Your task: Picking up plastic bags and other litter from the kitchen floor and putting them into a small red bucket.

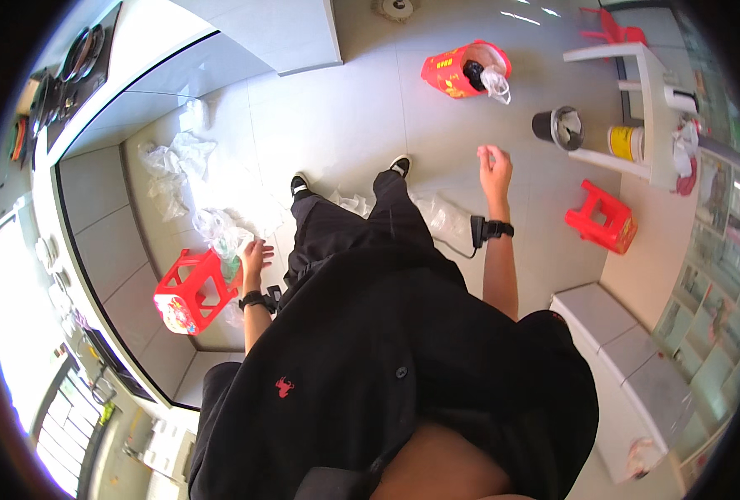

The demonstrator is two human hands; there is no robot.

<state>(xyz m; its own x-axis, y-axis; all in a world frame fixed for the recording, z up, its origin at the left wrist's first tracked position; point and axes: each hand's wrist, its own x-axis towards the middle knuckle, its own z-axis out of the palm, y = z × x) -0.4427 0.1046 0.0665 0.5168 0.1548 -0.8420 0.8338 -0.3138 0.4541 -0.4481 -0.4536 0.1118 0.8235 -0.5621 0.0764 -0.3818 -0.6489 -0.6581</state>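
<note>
My left hand [256, 256] is at the left, fingers apart, beside a pile of clear plastic bags [216, 230]; whether it touches them I cannot tell. Close below it, a red plastic stool [196, 294] stands by the cabinet. My right hand [495, 167] hangs over the floor at the right with its fingers partly curled and nothing visible in it. Beyond that hand lies a red patterned bin [454, 72] with black and clear plastic bags at its mouth. More crumpled clear bags [185, 153] lie on the tiles at the left, and another clear bag [448, 219] is beside my leg.
To the right are a small dark bin [543, 127], a white shelf unit [640, 112] with a yellow-labelled tub [621, 144], and a second red stool [601, 219]. A counter edge [69, 231] with a stove [85, 56] runs along the left. A low white cabinet [620, 337] stands lower right.
</note>
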